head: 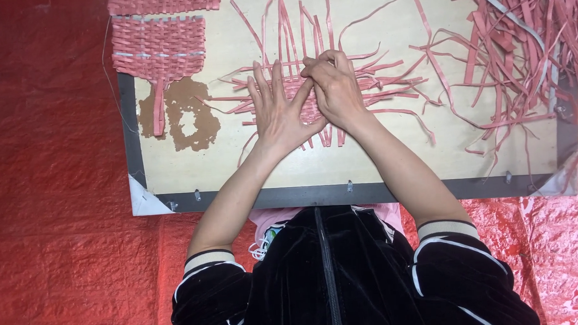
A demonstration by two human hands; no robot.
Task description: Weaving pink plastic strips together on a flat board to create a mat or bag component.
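While left hand (279, 111) flat, right hand (335, 89) pinching a strip: half-woven pink mat (370, 84) (loose ends splayed).

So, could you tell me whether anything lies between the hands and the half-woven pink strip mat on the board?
Nothing visible does. The left hand lies flat on the woven mat, and the right hand presses on it beside the left. The loose strip pile sits apart, on the right of the board.

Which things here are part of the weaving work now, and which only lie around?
In use:
- left hand
- right hand
- half-woven pink mat
- board

Lying about:
- loose strip pile
- finished woven pieces
- red tarp
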